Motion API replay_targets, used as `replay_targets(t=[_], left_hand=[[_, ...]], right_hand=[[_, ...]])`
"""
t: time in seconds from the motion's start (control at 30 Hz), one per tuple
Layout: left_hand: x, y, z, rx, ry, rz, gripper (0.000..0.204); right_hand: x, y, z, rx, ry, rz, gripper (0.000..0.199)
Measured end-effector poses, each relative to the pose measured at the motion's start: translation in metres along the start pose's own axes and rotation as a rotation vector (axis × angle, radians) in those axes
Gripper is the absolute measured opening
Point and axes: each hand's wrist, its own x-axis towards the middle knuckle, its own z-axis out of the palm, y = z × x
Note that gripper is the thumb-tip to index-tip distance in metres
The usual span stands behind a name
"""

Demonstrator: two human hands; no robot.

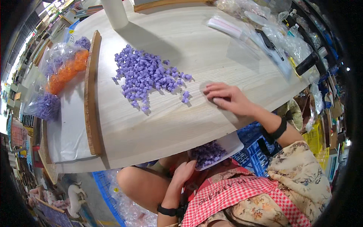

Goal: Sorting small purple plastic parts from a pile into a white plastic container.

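A pile of small purple plastic-looking pieces (140, 73) is spread over the pale table (162, 128), with a little cluster (185, 97) apart at its right end. Just right of that cluster, my right hand (230, 100) rests low over the tabletop, fingers loosely extended and nothing visible in them. Below the table's near edge, my left hand (184, 172) grips the side of a white container (235, 144). More purple pieces (208, 154) lie inside it. The table edge hides part of the container, and my left fingertips are partly out of sight.
A wooden strip (92, 94) runs along the table's left side, beside clear bags of purple and orange pieces (68, 72). A white cylinder (114, 15) stands at the back. Plastic sleeves (245, 38), a black pen (279, 54) and clear bags occupy the right. Blue crates (251, 145) sit below.
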Motion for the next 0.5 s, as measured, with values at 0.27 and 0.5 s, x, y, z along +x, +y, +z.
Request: replay_targets(t=[0.27, 0.5], left_hand=[[0.002, -0.006, 0.003, 0.038, 0.076, 0.106, 0.047], [-0.009, 0.007, -0.005, -0.045, 0.067, 0.087, 0.054]], right_hand=[[-0.074, -0.051, 0.06, -0.137, -0.202, -0.266, 0.028], [-0.008, -0.059, 0.037, -0.453, -0.213, -0.444, 0.038]])
